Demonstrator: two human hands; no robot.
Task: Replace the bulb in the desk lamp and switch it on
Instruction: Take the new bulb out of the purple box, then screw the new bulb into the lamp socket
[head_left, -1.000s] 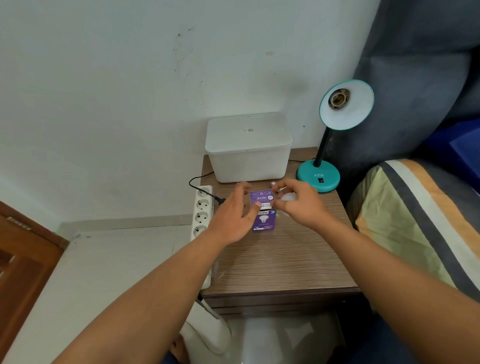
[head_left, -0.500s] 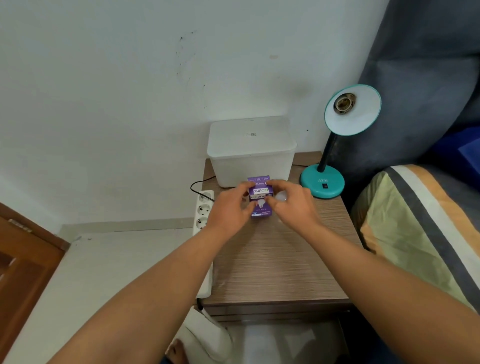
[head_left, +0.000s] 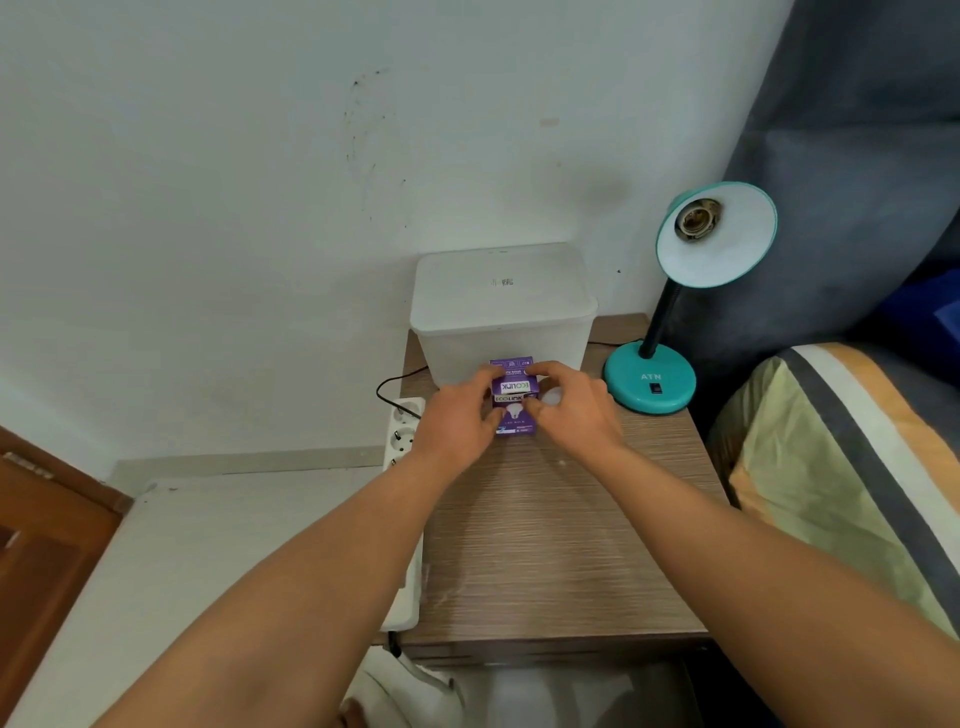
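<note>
A purple bulb box (head_left: 513, 400) is held upright above the wooden bedside table (head_left: 545, 540), its top flap lifted. My left hand (head_left: 457, 421) grips its left side and my right hand (head_left: 574, 410) pinches its top right edge. A white bulb (head_left: 550, 398) peeks out just right of the box, behind my right fingers; I cannot tell if the hand touches it. The teal desk lamp (head_left: 714, 234) stands at the table's back right, shade tilted toward me with an empty socket (head_left: 696, 221). Its round base (head_left: 649, 382) carries a small black switch (head_left: 657, 387).
A white lidded plastic bin (head_left: 501, 306) stands against the wall behind the box. A white power strip (head_left: 402, 431) hangs along the table's left side with a black cord (head_left: 387, 387) plugged in. A striped pillow (head_left: 852, 467) and dark cushion lie at right.
Both hands have lifted the purple box off the table and stood it upright in front of the bin. The view has shifted slightly down and left.
</note>
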